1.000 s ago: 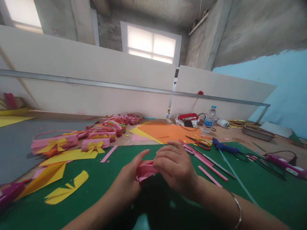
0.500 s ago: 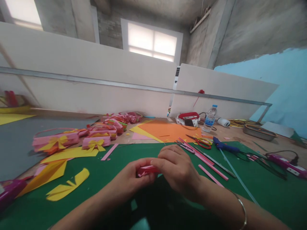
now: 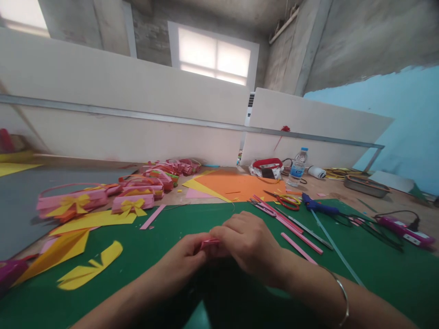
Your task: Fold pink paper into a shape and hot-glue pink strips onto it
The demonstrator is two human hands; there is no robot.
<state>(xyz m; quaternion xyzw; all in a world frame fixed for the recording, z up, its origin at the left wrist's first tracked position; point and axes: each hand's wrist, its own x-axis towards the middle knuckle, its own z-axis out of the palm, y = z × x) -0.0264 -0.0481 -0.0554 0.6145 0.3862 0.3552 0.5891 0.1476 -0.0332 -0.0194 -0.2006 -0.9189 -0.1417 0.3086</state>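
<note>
Your left hand (image 3: 188, 251) pinches the folded pink paper (image 3: 210, 243); your right hand (image 3: 252, 244) curls closed over its other end, fingers hiding most of it. You have it between both hands, over the green mat (image 3: 377, 283). Yellow cutout (image 3: 91, 269) lies to your left; pink strip (image 3: 297, 248), scissors (image 3: 291, 206) and blue glue gun (image 3: 320, 208) to your right.

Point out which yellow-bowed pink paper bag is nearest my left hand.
The narrower boxy pink paper bag on the right, nearest your left hand; the other yellow-bowed bag is wider and sits farther left.
</note>
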